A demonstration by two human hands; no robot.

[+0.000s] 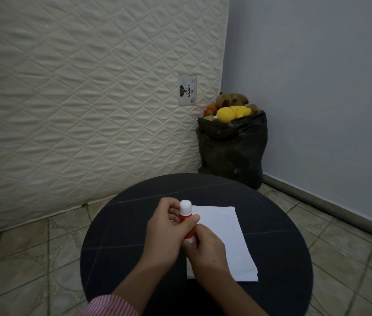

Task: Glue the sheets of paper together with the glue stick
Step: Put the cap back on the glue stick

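While both hands meet above the round desk (116, 242), the glue stick (186, 215) stands nearly upright between them, a short plastic cylinder with a red body and a smooth, rounded white cap on top. The left hand (165, 233) wraps the middle of the tube, its grip pressed around the red part with the thumb laid across the front. The right hand (205, 247) comes in from below and pinches the lower end of the glue stick, fingers closed on the white base. The cap is on.

Just behind and to the right of the hands, the sheets of paper (226, 231) lie flat on the desk in a neat white stack, rectangular, with thin layered edges showing at the near right corner. The right wrist covers the stack's near left part.

The desk top is dark, matte and circular, crossed by faint straight seams. A pink and white striped sleeve (112, 305) shows at the left forearm. Behind the desk leans a cream mattress (77, 99) with diamond quilting and a small label. A crinkled black plastic bag (231, 149) stuffed with soft toys sits in the corner on a floor (32, 247) of glossy beige tiles.
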